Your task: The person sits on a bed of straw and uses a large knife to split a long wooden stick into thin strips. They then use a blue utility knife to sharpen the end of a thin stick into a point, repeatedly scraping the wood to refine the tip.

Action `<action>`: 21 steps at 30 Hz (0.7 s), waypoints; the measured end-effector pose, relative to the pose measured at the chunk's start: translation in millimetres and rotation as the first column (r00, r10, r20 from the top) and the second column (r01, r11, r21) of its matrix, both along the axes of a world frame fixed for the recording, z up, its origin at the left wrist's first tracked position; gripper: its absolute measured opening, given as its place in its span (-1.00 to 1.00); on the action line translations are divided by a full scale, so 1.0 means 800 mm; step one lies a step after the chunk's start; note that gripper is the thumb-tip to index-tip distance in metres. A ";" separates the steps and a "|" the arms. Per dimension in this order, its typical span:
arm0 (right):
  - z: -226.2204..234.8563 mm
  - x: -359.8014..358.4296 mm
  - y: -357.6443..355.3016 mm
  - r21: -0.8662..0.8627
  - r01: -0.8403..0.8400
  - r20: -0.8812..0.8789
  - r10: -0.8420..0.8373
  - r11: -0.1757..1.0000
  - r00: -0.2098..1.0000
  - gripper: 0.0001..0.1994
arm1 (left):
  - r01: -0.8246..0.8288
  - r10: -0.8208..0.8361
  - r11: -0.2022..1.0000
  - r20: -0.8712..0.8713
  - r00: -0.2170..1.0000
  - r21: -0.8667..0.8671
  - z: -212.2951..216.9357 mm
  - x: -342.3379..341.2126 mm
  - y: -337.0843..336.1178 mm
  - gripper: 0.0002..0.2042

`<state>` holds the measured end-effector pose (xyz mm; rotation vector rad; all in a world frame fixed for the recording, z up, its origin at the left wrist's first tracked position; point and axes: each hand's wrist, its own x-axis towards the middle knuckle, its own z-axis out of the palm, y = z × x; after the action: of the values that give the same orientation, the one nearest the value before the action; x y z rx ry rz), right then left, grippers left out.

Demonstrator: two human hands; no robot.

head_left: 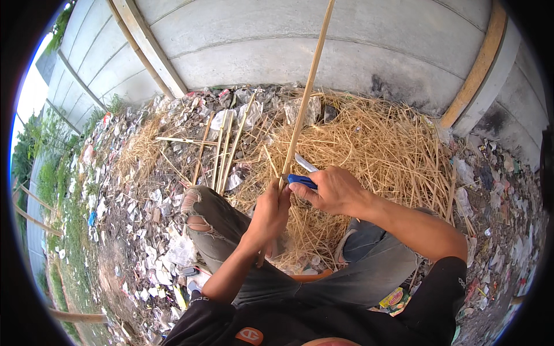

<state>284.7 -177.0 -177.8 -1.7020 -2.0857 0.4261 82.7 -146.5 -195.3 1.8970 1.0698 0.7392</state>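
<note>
My left hand (pixel 270 210) is closed round the lower end of a long bamboo strip (pixel 307 86), which rises up and slightly right past the top of the view. In my right hand (pixel 334 191) is a knife with a blue handle (pixel 302 181), the fist wrapped round it. The knife's pale blade (pixel 306 163) points up and left, close to the right side of the strip; whether it touches, I cannot tell. Both hands meet in front of my knees, over a heap of straw-like shavings (pixel 369 144).
Several thin split strips (pixel 223 153) lie left of the shavings. Litter (pixel 167 254) covers the ground around me. A grey concrete panel wall (pixel 248 52) stands ahead, with wooden posts (pixel 476 75) against it. Green plants (pixel 55 173) grow at far left.
</note>
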 end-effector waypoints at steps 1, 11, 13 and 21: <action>-0.003 0.001 0.002 0.004 0.002 0.004 -0.002 1.000 1.000 -0.24 | 0.008 -0.008 0.999 0.005 1.000 0.032 -0.005 0.003 0.001 -0.80; -0.004 0.045 0.049 -0.020 0.242 0.147 -0.237 0.970 0.960 -0.18 | 0.143 -0.084 0.969 -0.275 0.958 0.203 -0.018 -0.026 -0.009 -0.74; -0.018 0.063 0.055 0.120 0.156 0.254 -0.182 0.980 0.950 -0.19 | 0.174 -0.111 0.952 -0.246 0.963 0.253 -0.024 -0.034 -0.017 -0.75; -0.001 0.303 0.066 -0.066 0.820 -0.083 -0.822 0.569 0.563 -0.21 | 0.239 -0.264 0.964 -0.380 0.886 -0.113 -0.027 -0.158 -0.135 -0.83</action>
<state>526.8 -124.1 -178.8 -2.3568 -0.9781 0.2103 -43.8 -254.2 -216.8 2.1307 1.0382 0.1741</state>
